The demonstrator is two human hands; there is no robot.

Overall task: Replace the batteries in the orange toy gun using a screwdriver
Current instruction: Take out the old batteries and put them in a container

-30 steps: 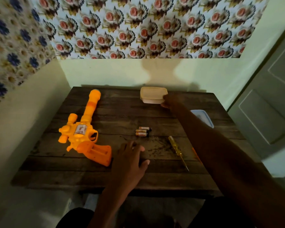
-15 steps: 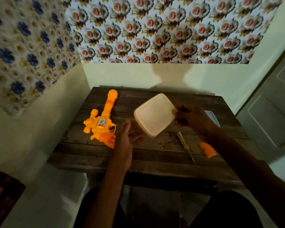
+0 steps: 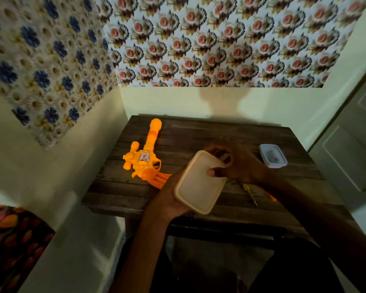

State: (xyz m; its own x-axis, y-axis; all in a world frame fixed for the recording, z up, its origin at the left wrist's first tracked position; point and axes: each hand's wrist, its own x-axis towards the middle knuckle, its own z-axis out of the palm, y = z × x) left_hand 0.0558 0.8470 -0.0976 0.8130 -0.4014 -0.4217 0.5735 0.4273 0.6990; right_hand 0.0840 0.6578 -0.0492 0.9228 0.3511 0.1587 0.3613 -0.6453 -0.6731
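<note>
The orange toy gun (image 3: 145, 159) lies on the left part of the wooden table (image 3: 199, 134), barrel pointing away from me. Both hands hold a cream plastic box (image 3: 199, 185) above the table's front. My left hand (image 3: 169, 197) cups it from below and the left. My right hand (image 3: 239, 166) grips its far right edge, thumb pressed on the lid. A yellow-handled screwdriver (image 3: 249, 193) lies on the table under my right forearm, partly hidden. An orange battery cover (image 3: 272, 197) peeks out beside it. The loose batteries are hidden behind the box.
A small clear container with a blue rim (image 3: 273, 155) stands on the right side of the table. Walls close in on the left and behind. A grey door (image 3: 351, 149) is at the right. Patterned fabric (image 3: 11, 240) shows at lower left.
My right hand lifted the cream box from the back of the table and brought it toward me. My left hand left the tabletop and took hold of the box from below.
</note>
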